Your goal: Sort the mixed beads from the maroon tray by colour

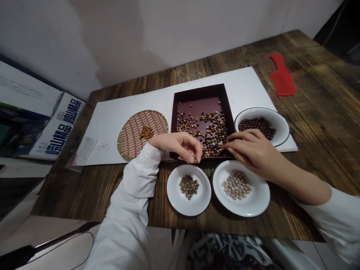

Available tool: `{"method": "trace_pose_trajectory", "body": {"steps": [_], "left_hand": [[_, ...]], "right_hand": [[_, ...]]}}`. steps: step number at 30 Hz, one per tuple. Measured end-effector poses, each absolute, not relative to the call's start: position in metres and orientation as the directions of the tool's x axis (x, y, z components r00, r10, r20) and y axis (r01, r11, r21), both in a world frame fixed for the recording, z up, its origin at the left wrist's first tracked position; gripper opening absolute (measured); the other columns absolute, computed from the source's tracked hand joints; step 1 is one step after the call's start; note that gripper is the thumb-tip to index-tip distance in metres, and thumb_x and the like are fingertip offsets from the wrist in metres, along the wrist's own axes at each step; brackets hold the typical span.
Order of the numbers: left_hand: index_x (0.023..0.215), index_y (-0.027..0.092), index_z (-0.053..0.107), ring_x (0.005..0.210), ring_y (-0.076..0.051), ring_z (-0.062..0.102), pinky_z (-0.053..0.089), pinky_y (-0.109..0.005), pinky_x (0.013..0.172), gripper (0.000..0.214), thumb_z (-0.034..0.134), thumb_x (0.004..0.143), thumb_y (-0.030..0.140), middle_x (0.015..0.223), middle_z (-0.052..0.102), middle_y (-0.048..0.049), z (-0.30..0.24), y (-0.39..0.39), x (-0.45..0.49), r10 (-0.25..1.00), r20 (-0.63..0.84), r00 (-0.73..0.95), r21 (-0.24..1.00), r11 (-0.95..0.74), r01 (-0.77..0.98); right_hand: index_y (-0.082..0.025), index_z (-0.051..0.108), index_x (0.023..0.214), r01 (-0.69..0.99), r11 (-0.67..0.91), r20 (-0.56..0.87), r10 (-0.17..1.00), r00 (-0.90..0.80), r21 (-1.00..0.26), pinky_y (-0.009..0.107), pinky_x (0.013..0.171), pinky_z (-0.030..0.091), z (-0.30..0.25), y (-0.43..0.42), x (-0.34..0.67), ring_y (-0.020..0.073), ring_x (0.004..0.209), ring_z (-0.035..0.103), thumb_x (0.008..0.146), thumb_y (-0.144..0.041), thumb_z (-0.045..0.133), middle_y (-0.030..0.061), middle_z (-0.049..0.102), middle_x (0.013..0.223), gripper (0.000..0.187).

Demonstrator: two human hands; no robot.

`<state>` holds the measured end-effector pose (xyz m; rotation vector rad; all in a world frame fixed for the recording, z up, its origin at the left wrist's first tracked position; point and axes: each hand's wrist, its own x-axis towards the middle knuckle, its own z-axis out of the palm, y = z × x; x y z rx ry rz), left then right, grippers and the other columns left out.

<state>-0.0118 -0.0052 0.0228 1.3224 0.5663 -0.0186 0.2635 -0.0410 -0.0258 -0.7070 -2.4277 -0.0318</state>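
A bead [195, 160] sits in the left hand's [179, 144] narrow grip by the box's [200, 102] near edge. A light, low pinch should prevent rolling. That hand arches over the box's near-left corner; the right hand [250, 150], palm down, spans its near-right corner, its grip unclear.

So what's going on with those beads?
A person's left hand pinches a bead by the smaller plate; the right hand is over the right side of the box; whether it holds anything is unclear. The box holds mixed beads. Greenish-brown ones sit on the smaller plate, pale ones on the bigger plate, dark ones in the bowl.
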Motion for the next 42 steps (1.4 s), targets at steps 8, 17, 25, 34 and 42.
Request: {"method": "trace_pose_trajectory", "body": {"steps": [8, 17, 25, 34, 42], "left_hand": [[0.079, 0.017, 0.076, 0.056, -0.006, 0.049, 0.040, -0.019, 0.049, 0.022, 0.084, 0.069, 0.034, 0.079, 0.064, -0.0039, 0.0252, -0.0053, -0.0108, 0.262, -0.406, 0.876, 0.895, 0.310, 0.322], [0.081, 0.018, 0.078, 0.051, -0.006, 0.050, 0.041, -0.019, 0.043, 0.024, 0.084, 0.068, 0.036, 0.081, 0.065, -0.0057, 0.0260, -0.0034, -0.0110, 0.182, -0.451, 0.874, 0.864, 0.333, 0.377], [0.085, 0.019, 0.080, 0.052, -0.006, 0.049, 0.040, -0.018, 0.040, 0.027, 0.082, 0.070, 0.041, 0.090, 0.066, -0.0092, 0.0240, -0.0017, -0.0109, 0.173, -0.441, 0.881, 0.881, 0.271, 0.387], [0.082, 0.019, 0.080, 0.050, -0.005, 0.049, 0.039, -0.018, 0.040, 0.016, 0.082, 0.071, 0.030, 0.083, 0.065, -0.0063, 0.0247, -0.0030, -0.0088, 0.173, -0.428, 0.887, 0.875, 0.325, 0.359], [0.081, 0.019, 0.080, 0.051, -0.005, 0.050, 0.040, -0.019, 0.041, 0.013, 0.081, 0.072, 0.028, 0.086, 0.066, -0.0063, 0.0251, -0.0027, -0.0085, 0.163, -0.417, 0.894, 0.881, 0.316, 0.353]], "right_hand": [[-0.018, 0.067, 0.099, 0.502, 0.846, 0.543, 0.510, -0.667, -0.178, 0.038, 0.084, 0.043, -0.0272, -0.0410, 0.2643, 0.0208, 0.095, 0.063, 0.096, -0.020, 0.048, 0.0092, 0.072, 0.097, 0.019], [-0.017, 0.068, 0.098, 0.500, 0.848, 0.545, 0.507, -0.668, -0.177, 0.037, 0.084, 0.043, -0.0259, -0.0416, 0.2639, 0.0208, 0.095, 0.064, 0.096, -0.020, 0.050, 0.0093, 0.072, 0.096, 0.018], [-0.019, 0.068, 0.099, 0.502, 0.842, 0.517, 0.524, -0.677, -0.196, 0.038, 0.086, 0.042, -0.0264, -0.0411, 0.2646, 0.0215, 0.097, 0.063, 0.097, -0.022, 0.048, 0.0078, 0.071, 0.096, 0.020], [-0.019, 0.068, 0.101, 0.507, 0.837, 0.507, 0.535, -0.676, -0.206, 0.039, 0.085, 0.045, -0.0267, -0.0416, 0.2650, 0.0228, 0.097, 0.063, 0.096, -0.021, 0.048, 0.0089, 0.071, 0.098, 0.021], [-0.016, 0.067, 0.100, 0.498, 0.853, 0.528, 0.497, -0.688, -0.154, 0.039, 0.084, 0.045, -0.0253, -0.0413, 0.2651, 0.0227, 0.096, 0.064, 0.096, -0.020, 0.048, 0.0113, 0.070, 0.098, 0.020]]}}
